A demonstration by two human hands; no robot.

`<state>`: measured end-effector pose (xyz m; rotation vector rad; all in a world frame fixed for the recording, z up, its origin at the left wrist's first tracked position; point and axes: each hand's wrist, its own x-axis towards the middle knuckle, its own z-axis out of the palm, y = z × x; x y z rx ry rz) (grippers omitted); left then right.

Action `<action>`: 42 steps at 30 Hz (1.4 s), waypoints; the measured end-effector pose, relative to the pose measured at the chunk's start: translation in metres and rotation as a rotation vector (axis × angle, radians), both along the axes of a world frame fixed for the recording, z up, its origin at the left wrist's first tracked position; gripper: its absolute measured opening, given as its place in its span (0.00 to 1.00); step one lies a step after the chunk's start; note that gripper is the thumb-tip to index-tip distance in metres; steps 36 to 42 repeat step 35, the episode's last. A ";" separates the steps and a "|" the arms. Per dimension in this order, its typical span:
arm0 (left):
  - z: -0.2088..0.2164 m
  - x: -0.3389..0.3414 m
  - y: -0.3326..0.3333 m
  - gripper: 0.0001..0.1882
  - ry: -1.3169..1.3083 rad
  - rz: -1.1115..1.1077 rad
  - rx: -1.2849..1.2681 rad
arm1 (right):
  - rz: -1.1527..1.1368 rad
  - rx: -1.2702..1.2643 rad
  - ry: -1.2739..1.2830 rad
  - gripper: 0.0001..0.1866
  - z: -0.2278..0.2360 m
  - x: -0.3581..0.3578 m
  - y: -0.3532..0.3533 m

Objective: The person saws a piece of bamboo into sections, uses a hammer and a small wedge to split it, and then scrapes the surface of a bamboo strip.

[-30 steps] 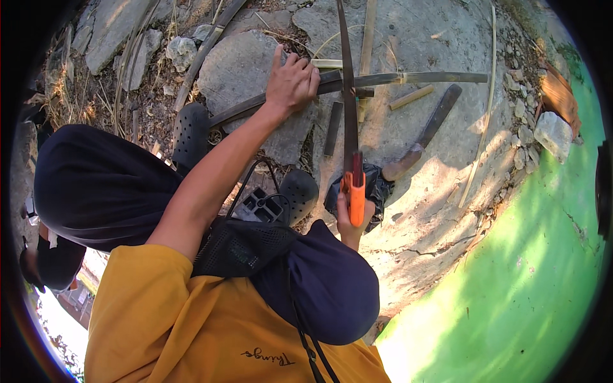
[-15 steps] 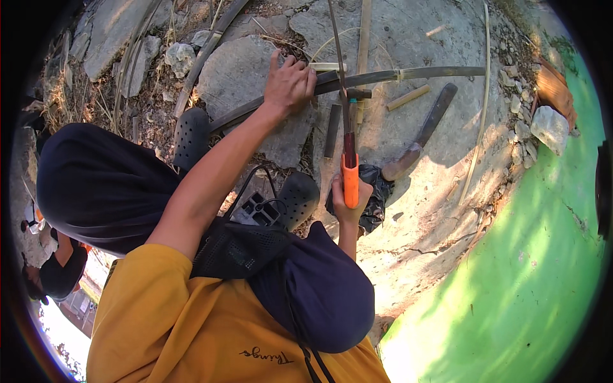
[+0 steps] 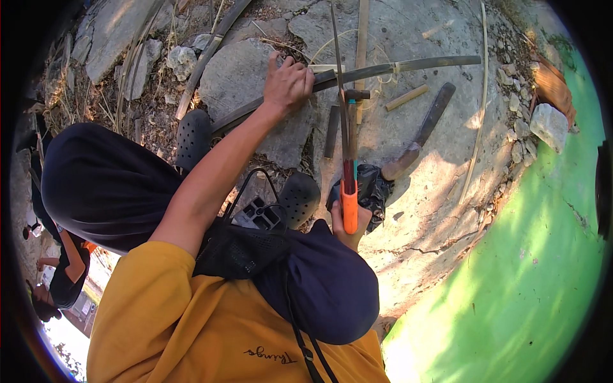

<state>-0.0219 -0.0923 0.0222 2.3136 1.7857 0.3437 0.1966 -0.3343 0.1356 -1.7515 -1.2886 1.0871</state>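
Observation:
My right hand point(image 3: 352, 225) is wrapped round the orange handle of a handsaw point(image 3: 349, 207). Its long narrow blade points away from me and crosses a long dark bamboo strip point(image 3: 415, 65). Just left of the blade, my left hand point(image 3: 288, 84) is closed on the strip, bearing down on it over a flat stone slab. A short pale piece point(image 3: 324, 67) lies beside the left fingertips, partly behind the blade. How deep the blade sits in the bamboo cannot be made out.
A cut bamboo piece point(image 3: 407, 97) and a dark blade-like tool with a brown end point(image 3: 418, 134) lie right of the saw. A black plastic bag point(image 3: 373, 191) is by my right hand. Green water-like surface point(image 3: 504, 274) spreads at right. Another person point(image 3: 70, 271) is at far left.
My right hand has drawn the saw back toward me. The bamboo strip's right end has shifted slightly up and left, while my left hand keeps its place.

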 end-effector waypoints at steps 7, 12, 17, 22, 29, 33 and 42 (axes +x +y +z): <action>0.002 0.013 0.005 0.20 -0.072 0.038 -0.033 | -0.008 -0.008 0.063 0.06 -0.019 0.000 0.034; -0.004 0.004 0.005 0.21 -0.065 0.039 0.051 | 0.056 -0.038 -0.025 0.05 0.005 0.018 -0.006; 0.002 0.015 0.007 0.21 -0.068 0.005 0.030 | -0.042 -0.080 0.050 0.06 0.001 0.014 0.025; 0.005 0.006 -0.001 0.22 -0.073 -0.010 -0.047 | 0.046 0.034 0.014 0.03 -0.017 0.011 0.028; -0.001 0.015 0.015 0.22 -0.052 0.020 0.053 | 0.005 0.079 0.013 0.06 -0.022 0.006 0.050; -0.001 0.005 0.006 0.22 -0.072 0.051 -0.038 | -0.015 0.028 0.063 0.07 -0.020 -0.006 0.060; 0.001 0.006 0.019 0.22 -0.082 0.050 0.023 | -0.030 0.008 0.082 0.05 -0.026 0.004 0.072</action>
